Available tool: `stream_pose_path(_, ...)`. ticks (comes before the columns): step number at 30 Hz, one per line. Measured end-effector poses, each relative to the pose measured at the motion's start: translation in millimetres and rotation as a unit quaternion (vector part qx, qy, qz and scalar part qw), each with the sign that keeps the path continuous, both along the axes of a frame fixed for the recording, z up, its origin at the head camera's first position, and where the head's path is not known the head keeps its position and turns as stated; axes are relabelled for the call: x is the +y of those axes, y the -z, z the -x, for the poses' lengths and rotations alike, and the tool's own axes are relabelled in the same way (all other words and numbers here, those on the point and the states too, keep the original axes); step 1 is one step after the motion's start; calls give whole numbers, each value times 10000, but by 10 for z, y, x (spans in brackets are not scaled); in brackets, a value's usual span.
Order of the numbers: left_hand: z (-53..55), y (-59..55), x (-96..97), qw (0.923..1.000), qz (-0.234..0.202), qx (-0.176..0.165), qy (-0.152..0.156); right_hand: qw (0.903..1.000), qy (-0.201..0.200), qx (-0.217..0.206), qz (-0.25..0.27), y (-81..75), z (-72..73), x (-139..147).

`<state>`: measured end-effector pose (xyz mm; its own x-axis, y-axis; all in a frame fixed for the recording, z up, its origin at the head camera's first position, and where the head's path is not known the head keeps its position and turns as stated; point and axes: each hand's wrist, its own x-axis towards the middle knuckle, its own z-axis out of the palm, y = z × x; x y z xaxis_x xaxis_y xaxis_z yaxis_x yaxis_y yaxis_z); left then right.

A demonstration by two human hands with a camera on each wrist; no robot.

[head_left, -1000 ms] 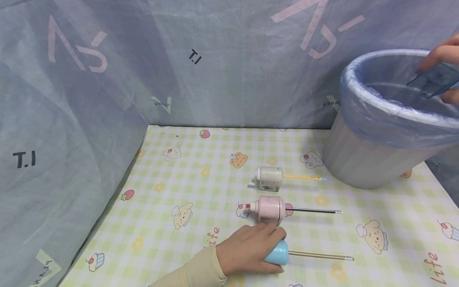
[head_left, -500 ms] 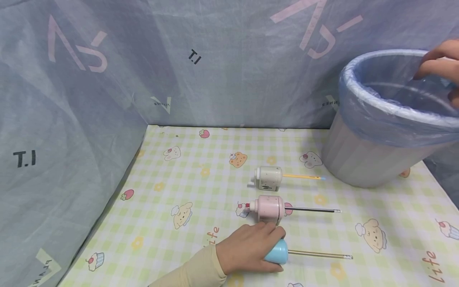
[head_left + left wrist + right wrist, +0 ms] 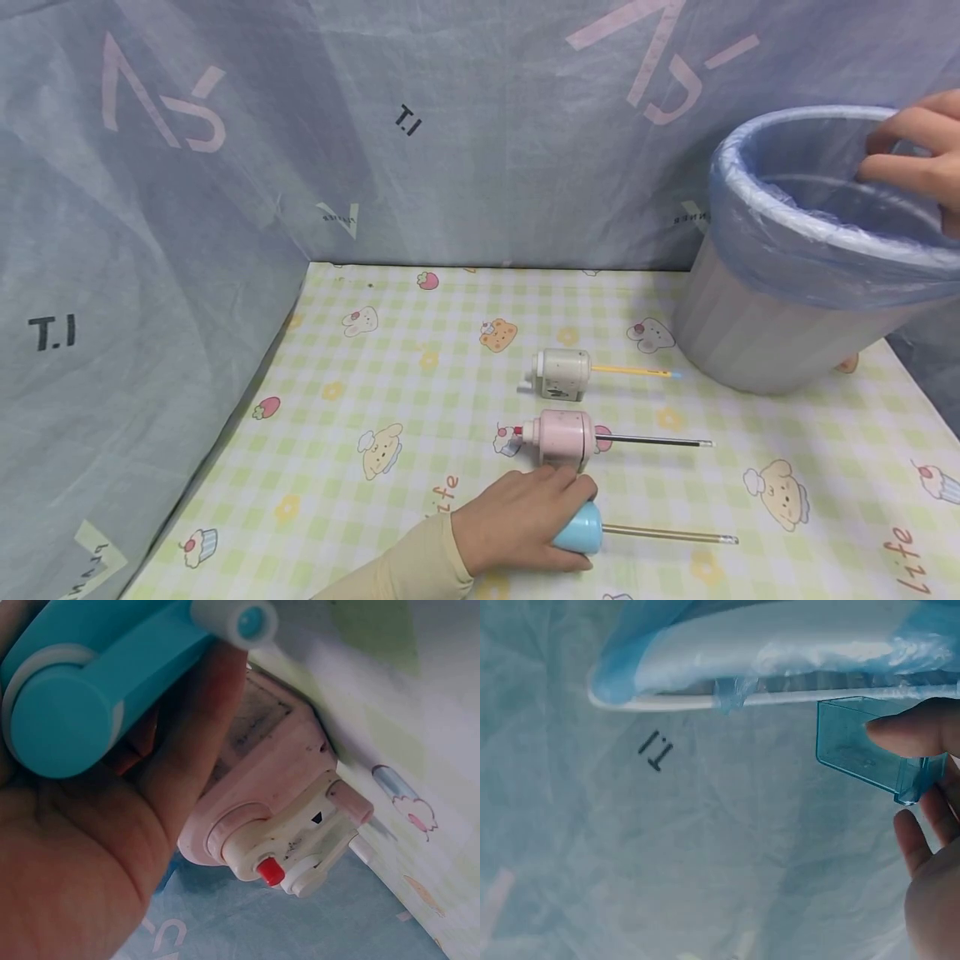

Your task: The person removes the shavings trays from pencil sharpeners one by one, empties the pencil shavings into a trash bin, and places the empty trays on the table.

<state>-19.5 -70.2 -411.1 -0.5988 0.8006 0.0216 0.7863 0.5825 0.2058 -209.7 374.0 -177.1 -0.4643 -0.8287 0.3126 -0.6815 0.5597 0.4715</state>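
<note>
At the mouth of the lined bin (image 3: 757, 333), the right hand (image 3: 930, 175) keeps a narrow pinching grip, thumb against fingers, on one end of a clear blue box (image 3: 847, 746). The box's long axis runs outward from the fingertips, its free end near the bin's rim (image 3: 690, 703); whether they touch cannot be told. On the surface (image 3: 345, 433), well apart, the left hand (image 3: 517, 521) curls round a blue sharpener (image 3: 583, 530), its pencil (image 3: 667, 533) extending rightward. The right hand is nearer the bin.
</note>
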Motion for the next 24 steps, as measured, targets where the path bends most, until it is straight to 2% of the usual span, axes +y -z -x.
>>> stream_pose_path(2, -3, 2, 1, 10000, 0, 55, 6, 9996, 61, -17, -272, 5, -25, -8)
stream_pose_path(5, -1, 0, 1, 9999, -7, 108, 30, 9986, -133, -58, -515, -4, -52, -47)
stream_pose_path(13, -1, -11, 6, 10000, 31, 51, 47, 9979, -517, 118, -362, -15, -96, -162)
stream_pose_path(17, 3, -9, 5, 9999, 48, -85, 35, 9974, -532, 86, -471, -40, -86, -129)
stream_pose_path(24, -2, -9, 7, 10000, 54, -2, 16, 9976, -339, -2, -599, -41, -114, -90)
